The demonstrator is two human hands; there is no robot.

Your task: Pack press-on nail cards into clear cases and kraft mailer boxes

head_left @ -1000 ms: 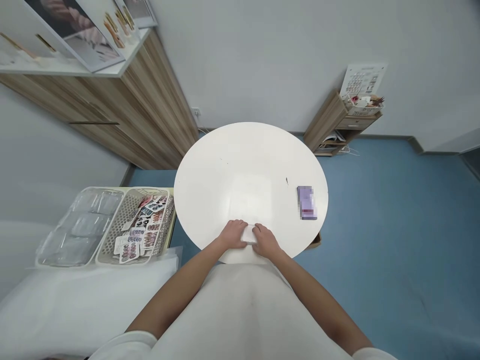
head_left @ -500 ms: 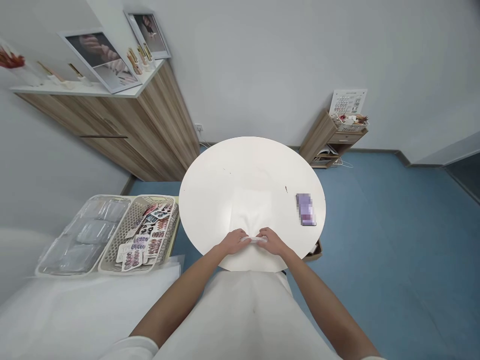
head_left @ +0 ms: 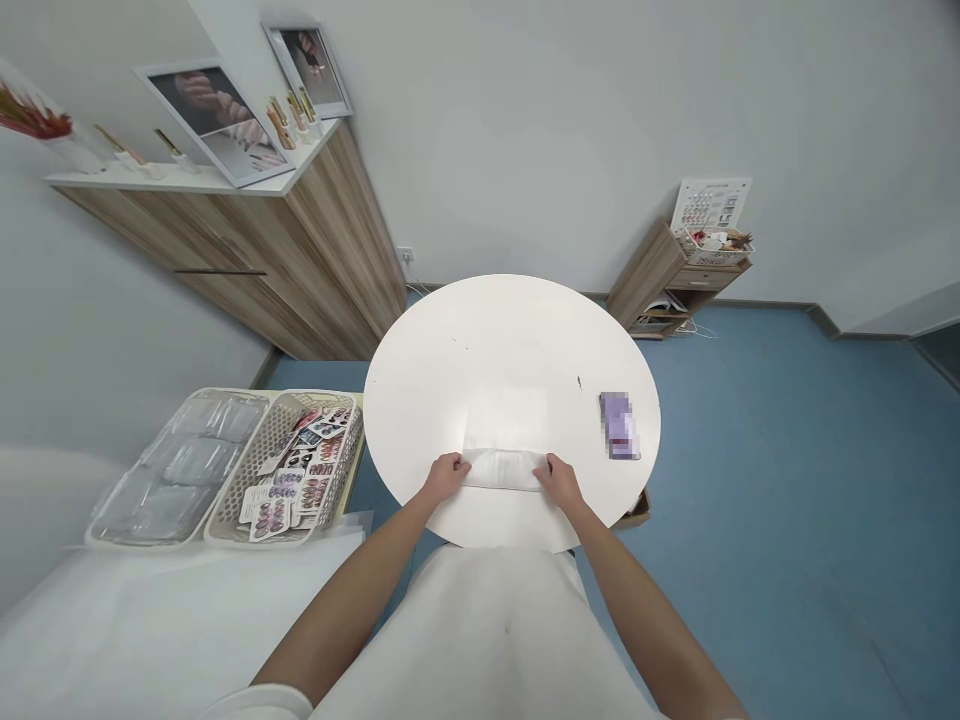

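A pale, see-through sheet (head_left: 504,468) is stretched between my hands, close to the near edge of the round white table (head_left: 420,350). My left hand (head_left: 448,476) pinches its left end. At the right end, my right hand (head_left: 559,482) has its fingers closed on the sheet. The part between the hands lies low over the tabletop, and a faint flat area of the same material extends beyond it. What the sheet is made of cannot be told.
A purple, blurred-out phone-like item (head_left: 619,426) lies at the table's right. Left of the table stand a basket of printed cards (head_left: 225,500) and a basket of clear packs (head_left: 97,535). A wooden cabinet (head_left: 330,260) and a small shelf unit (head_left: 652,270) stand behind.
My hands have moved apart, left and right. The sheet, bunched up between them before, is now spread out wide and flatter. The view has shifted slightly.
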